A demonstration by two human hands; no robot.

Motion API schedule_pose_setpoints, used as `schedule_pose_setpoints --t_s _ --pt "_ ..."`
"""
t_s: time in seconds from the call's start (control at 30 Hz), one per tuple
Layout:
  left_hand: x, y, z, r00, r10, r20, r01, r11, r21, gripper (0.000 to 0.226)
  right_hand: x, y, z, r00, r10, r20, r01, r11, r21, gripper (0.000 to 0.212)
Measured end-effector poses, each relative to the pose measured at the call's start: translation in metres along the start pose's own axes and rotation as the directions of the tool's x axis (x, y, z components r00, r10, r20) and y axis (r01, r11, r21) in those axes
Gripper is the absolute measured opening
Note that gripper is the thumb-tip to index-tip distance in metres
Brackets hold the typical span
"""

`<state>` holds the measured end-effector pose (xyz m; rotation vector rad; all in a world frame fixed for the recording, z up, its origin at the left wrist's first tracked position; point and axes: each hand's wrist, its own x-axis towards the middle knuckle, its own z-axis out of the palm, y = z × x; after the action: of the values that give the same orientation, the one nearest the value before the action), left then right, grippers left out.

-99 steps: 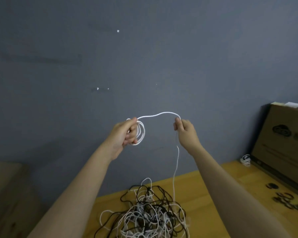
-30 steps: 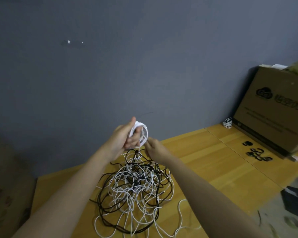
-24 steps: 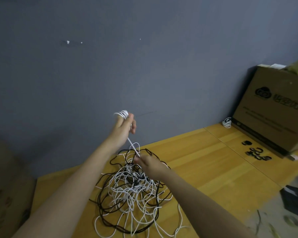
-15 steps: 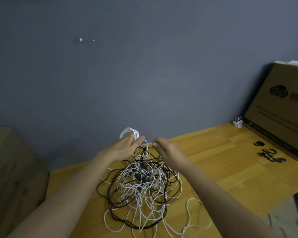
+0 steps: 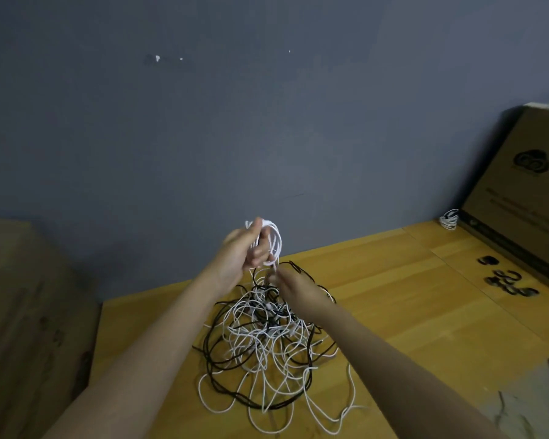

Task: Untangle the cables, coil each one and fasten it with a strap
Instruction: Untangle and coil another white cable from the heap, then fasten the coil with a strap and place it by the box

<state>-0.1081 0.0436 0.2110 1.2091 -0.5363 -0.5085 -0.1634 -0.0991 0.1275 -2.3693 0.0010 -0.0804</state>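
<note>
Big messy cable pile [image 5: 267,340] fills the table [image 5: 409,312] middle, under both arms. Bare wood to its right, w/ black straps [image 5: 507,282] & a cardboard box [image 5: 526,201] farther right. Wall [image 5: 235,122] blocks behind.

The person shows 2 bare forearms with no sleeves in view; the left hand [image 5: 244,248] and right hand [image 5: 298,288] wear no gloves, rings or watches.
</note>
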Motion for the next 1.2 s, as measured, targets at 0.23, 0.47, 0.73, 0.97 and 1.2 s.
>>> schedule_pose_setpoints --t_s 0.23,0.47,0.73,0.97,1.2 --pt "0.025 -0.038 -0.023 0.987 -0.027 -0.157 0.110 0.828 0.549 0.036 -0.023 -0.012 0.012 0.891 -0.445 0.090 0.395 0.662 -0.637 0.032" --pt "-0.001 -0.041 -0.018 0.951 -0.306 0.046 0.205 0.734 0.647 0.071 -0.012 -0.019 -0.046 0.751 -0.615 -0.243 0.413 0.723 -0.554 0.011" --pt "-0.016 -0.028 0.001 0.913 -0.376 0.156 0.294 0.873 0.388 0.065 -0.027 -0.018 -0.032 0.970 -0.090 -0.228 0.182 0.889 0.421 0.008" --pt "-0.001 -0.033 0.031 0.912 -0.402 -0.080 0.394 0.805 0.444 0.058 -0.055 -0.019 -0.011 0.962 0.095 -0.255 0.045 0.870 0.491 0.025" --pt "0.033 -0.083 0.075 0.973 -0.109 -0.202 0.215 0.739 0.639 0.058 -0.063 0.013 -0.015 0.802 0.408 -0.436 -0.094 0.807 0.583 0.025"
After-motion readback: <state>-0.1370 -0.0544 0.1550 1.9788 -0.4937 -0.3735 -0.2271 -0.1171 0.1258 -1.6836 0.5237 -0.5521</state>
